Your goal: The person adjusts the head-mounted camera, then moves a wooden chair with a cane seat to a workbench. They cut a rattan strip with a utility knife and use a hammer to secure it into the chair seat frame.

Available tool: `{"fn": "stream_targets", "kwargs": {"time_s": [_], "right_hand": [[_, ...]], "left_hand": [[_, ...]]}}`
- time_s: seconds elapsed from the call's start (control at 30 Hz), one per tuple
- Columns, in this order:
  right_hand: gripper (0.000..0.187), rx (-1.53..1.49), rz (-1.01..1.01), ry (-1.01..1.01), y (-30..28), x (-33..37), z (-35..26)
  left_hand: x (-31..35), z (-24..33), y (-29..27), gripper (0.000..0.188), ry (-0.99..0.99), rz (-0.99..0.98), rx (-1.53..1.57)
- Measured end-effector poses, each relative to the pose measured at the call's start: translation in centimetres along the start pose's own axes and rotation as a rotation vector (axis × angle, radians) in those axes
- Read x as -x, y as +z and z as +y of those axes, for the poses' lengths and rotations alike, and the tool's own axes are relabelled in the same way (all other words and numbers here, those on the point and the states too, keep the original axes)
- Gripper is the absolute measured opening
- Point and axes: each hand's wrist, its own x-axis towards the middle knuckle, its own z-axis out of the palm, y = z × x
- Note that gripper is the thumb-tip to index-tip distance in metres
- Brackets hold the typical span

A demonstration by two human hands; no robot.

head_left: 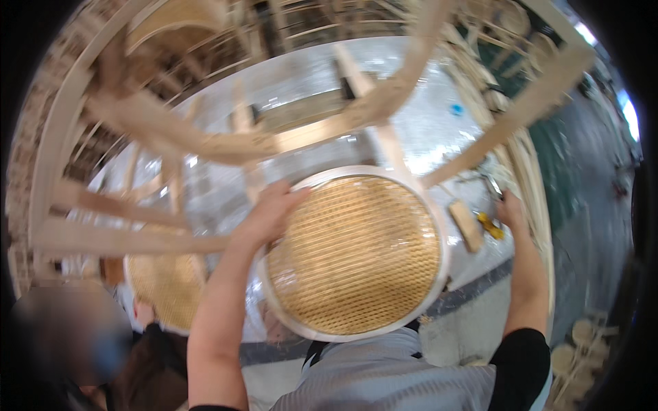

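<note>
A round woven cane seat panel (356, 253) in a pale wooden ring sits in front of me, tipped toward my chest. My left hand (271, 212) grips its upper left rim. My right hand (508, 211) reaches out to the right over the bench, beside a small yellow tool (491, 225) and a wooden block (466, 225); whether the hand holds anything is blurred. An unfinished pale wooden chair frame (226, 144) stands upturned on the bench beyond the panel.
The bench (439, 123) is covered with shiny plastic sheet. A second round cane panel (168, 284) lies at the lower left. Another person (75, 342) sits at the lower left. More wooden frames (493, 34) stack at the back, round wooden pieces (579, 342) at the lower right.
</note>
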Motion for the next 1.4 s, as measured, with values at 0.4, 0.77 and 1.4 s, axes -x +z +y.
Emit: {"fn": "stream_targets", "kwargs": {"time_s": [0.4,0.77,1.4], "right_hand": [[0.026,-1.018,-0.019,0.266,1.7,8.4,-5.0],[0.023,-1.347,-0.023,0.019,-0.7,20.5,-10.9],[0.025,-1.237,-0.32,-0.283,-2.6,18.7,-28.0]], "left_hand": [[-0.4,-0.2,-0.3,0.052,0.065,0.005,-0.007],[-0.2,-0.5,0.1,0.051,0.047,0.04,-0.046],[0.3,0.6,0.8,0.056,-0.013,0.117,-0.163]]}}
